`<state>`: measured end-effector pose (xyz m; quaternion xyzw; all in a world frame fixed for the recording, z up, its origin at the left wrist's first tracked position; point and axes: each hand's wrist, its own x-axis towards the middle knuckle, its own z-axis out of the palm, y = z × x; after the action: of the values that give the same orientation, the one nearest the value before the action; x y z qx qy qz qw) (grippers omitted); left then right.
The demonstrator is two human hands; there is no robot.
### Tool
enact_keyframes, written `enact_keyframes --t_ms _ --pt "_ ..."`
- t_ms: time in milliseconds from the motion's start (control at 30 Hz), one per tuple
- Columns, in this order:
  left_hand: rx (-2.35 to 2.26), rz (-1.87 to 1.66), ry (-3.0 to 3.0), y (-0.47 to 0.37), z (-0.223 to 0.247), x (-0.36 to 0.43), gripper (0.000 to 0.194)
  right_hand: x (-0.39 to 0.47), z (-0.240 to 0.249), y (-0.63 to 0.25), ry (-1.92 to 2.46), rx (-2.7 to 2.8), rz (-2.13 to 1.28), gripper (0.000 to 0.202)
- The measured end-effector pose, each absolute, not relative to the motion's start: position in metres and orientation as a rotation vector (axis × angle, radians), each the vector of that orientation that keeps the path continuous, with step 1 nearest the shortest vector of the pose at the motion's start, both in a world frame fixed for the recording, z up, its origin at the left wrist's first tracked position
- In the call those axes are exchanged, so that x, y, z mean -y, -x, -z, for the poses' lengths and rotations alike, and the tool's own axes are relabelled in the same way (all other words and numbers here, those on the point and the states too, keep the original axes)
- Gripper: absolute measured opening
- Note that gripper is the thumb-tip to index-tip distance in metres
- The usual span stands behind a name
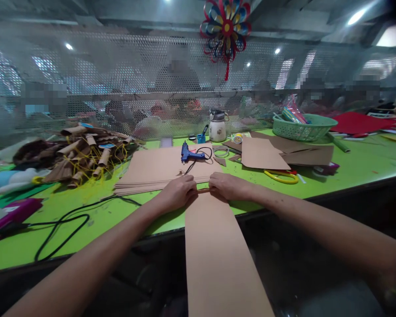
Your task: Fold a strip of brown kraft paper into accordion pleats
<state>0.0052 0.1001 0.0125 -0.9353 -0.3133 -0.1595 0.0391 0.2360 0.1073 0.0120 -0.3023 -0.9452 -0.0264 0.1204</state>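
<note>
So the person has both hands at the near edge of the green desk [359, 165], working on one long brown paper strip [218, 246]. The left hand [181, 190] has its grip closed down on the left side of the strip's far end, and the right hand [222, 185] does the same on the right side. Fingers are curled in tight on both, with just a short bit of folded edge showing between them. The rest of the strip comes back from the grip toward the near side, hanging past the desk edge and getting wider in view as it comes closer.

Just beyond the hands is a stack of brown sheets [152, 165], with a blue glue gun [192, 154] lying on top, near its right side. Over on the left there's a messy pile of brown rolled pieces [86, 154] tangled with yellow string, and a purple glue gun [16, 213] nearer in. To the right are more loose brown sheets [262, 152], a yellow-handled tool [280, 177] poking out from under them, and a green basket [305, 127] farther back.
</note>
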Motion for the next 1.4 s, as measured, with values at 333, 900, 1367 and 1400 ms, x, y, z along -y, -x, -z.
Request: enact_keyframes --t_ms 333,900,1367,1400 --pt "0.793 0.428 2.721 -0.006 -0.014 -0.092 0.02 -0.102 -0.016 -0.242 0.783 2.873 0.302 0.009" --pt "0.967 0.221 2.82 -0.012 -0.032 -0.081 0.037 -0.074 -0.02 -0.237 0.849 2.919 0.647 0.017" --pt "1.612 0.484 3.371 -0.023 -0.045 -0.097 0.054 -0.067 -0.008 -0.25 0.759 2.546 0.603 0.026" --pt "1.608 0.513 3.384 -0.022 -0.043 -0.097 0.054 -0.067 -0.007 -0.25 0.771 2.531 0.563 0.025"
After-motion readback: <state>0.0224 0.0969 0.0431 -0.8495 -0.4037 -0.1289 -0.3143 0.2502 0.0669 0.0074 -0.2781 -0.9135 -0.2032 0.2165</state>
